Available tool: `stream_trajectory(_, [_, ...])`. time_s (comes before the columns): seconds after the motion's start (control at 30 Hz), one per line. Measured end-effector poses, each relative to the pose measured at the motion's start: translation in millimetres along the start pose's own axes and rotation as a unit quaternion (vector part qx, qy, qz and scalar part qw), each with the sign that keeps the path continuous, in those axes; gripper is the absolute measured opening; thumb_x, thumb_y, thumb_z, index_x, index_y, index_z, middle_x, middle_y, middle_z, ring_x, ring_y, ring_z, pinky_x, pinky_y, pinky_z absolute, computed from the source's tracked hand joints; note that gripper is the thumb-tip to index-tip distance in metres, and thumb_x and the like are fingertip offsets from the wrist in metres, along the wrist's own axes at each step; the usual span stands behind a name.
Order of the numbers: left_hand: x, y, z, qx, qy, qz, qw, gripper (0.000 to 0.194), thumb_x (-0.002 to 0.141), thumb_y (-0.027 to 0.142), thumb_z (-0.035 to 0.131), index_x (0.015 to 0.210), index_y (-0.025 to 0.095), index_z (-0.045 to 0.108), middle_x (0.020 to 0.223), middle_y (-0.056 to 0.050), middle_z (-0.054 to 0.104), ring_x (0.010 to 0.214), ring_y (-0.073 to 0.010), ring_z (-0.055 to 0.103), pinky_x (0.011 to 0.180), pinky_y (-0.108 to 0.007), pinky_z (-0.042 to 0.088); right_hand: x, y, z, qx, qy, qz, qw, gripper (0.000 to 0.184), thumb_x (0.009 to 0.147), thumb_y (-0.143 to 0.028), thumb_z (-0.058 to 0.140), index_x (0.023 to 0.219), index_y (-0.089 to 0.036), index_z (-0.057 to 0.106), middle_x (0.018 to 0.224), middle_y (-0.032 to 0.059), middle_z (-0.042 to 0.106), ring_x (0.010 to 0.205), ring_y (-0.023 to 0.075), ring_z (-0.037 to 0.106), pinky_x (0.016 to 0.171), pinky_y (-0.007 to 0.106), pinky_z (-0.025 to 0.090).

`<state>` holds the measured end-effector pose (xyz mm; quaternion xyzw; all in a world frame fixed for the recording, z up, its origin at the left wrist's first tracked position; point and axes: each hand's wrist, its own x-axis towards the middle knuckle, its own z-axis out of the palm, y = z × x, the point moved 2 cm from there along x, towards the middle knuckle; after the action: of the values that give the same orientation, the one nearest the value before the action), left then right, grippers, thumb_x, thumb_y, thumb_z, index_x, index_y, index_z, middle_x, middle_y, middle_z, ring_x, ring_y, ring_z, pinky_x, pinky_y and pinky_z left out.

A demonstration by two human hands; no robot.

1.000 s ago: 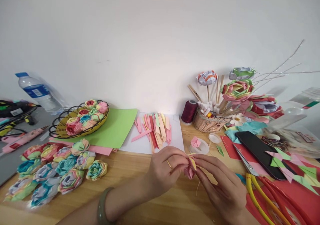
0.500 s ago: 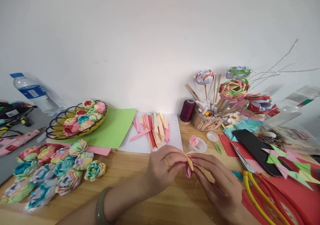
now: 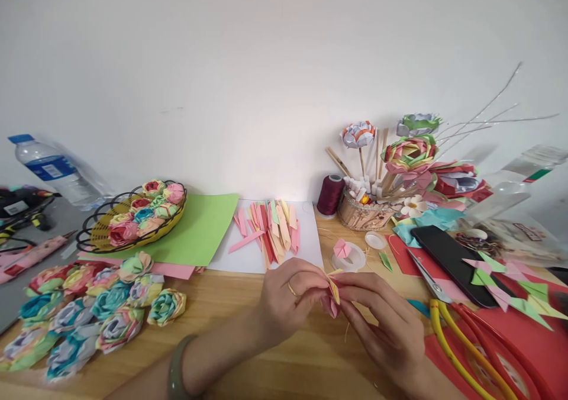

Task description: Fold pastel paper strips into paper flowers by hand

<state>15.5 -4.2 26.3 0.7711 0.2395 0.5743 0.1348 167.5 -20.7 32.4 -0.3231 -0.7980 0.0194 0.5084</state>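
Between my two hands, above the wooden table, is a small bundle of folded paper [image 3: 332, 292] in yellow and pink. My left hand [image 3: 293, 296] pinches it from the left side, thumb and fingers closed on it. From the right, my right hand [image 3: 384, 317] grips the same folded paper between thumb and fingertips. Part of the paper is hidden behind the fingers. A thin thread [image 3: 347, 332] hangs just below it. Right behind my hands lie a pink folded paper piece [image 3: 342, 248] and a white tape roll [image 3: 355, 260].
Folded paper strips [image 3: 270, 228] lie on a white sheet. Paper flowers [image 3: 119, 323] and a yellow basket [image 3: 100, 231] are at left. At right are a maroon thread spool [image 3: 330, 196], scissors [image 3: 439, 317], a phone [image 3: 452, 264], and a flower holder [image 3: 364, 212].
Both hands keep their pinch on the folded paper and have barely moved. The whole scene has shifted slightly left in the view.
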Motion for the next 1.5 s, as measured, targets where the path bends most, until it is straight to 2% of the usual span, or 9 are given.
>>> stream_trajectory(0.23, [-1.2, -2.7, -0.8, 0.006, -0.013, 0.008, 1.0, 0.016, 0.076, 0.006, 0.055, 0.089, 0.015, 0.056, 0.077, -0.006, 0.064, 0.073, -0.012, 0.061, 0.065, -0.023, 0.052, -2.9, 2.3, 0.0, 0.016, -0.011, -0.002, 1.0, 0.028, 0.073, -0.003, 0.058, 0.095, -0.02, 0.06, 0.081, 0.0062, 0.067, 0.076, 0.0163, 0.064, 0.063, 0.026, 0.053])
stream_trajectory(0.63, [-3.4, -3.9, 0.5, 0.005, 0.004, 0.021, 1.0, 0.012, 0.076, 0.007, 0.056, 0.086, 0.012, 0.056, 0.075, -0.007, 0.063, 0.071, -0.0119, 0.061, 0.063, -0.023, 0.052, -3.3, 0.6, 1.7, 0.013, 0.0, -0.016, 1.0, 0.022, 0.074, -0.002, 0.058, 0.092, -0.016, 0.059, 0.08, 0.0073, 0.064, 0.075, 0.0155, 0.062, 0.062, 0.026, 0.052])
stream_trajectory(1.1, [-1.9, -4.5, -0.3, 0.004, -0.02, 0.029, 0.999, 0.014, 0.077, 0.007, 0.054, 0.089, 0.014, 0.056, 0.077, -0.006, 0.064, 0.073, -0.0111, 0.06, 0.065, -0.022, 0.051, -0.1, 2.3, 1.0, 0.023, -0.023, -0.011, 0.999, 0.016, 0.077, -0.007, 0.056, 0.09, -0.017, 0.057, 0.078, 0.0072, 0.063, 0.074, 0.0159, 0.061, 0.06, 0.026, 0.052])
stream_trajectory(1.27, [-1.0, -4.6, -0.7, -0.003, -0.026, 0.029, 0.999, 0.013, 0.077, 0.007, 0.053, 0.088, 0.014, 0.056, 0.076, -0.006, 0.064, 0.072, -0.0113, 0.06, 0.064, -0.022, 0.051, -1.0, 2.5, 1.1, 0.031, -0.031, -0.01, 0.999, 0.012, 0.078, -0.007, 0.053, 0.082, -0.018, 0.055, 0.075, 0.0063, 0.062, 0.071, 0.0147, 0.06, 0.057, 0.024, 0.051])
stream_trajectory(1.5, [-4.6, -7.2, 0.0, -0.015, -0.037, 0.024, 0.999, 0.016, 0.077, 0.006, 0.053, 0.09, 0.014, 0.056, 0.078, -0.007, 0.063, 0.074, -0.0119, 0.06, 0.066, -0.023, 0.052, -1.9, 1.5, 1.2, 0.028, -0.028, -0.003, 0.999, 0.013, 0.079, -0.009, 0.055, 0.088, -0.018, 0.054, 0.076, 0.0058, 0.06, 0.071, 0.0147, 0.059, 0.057, 0.024, 0.051])
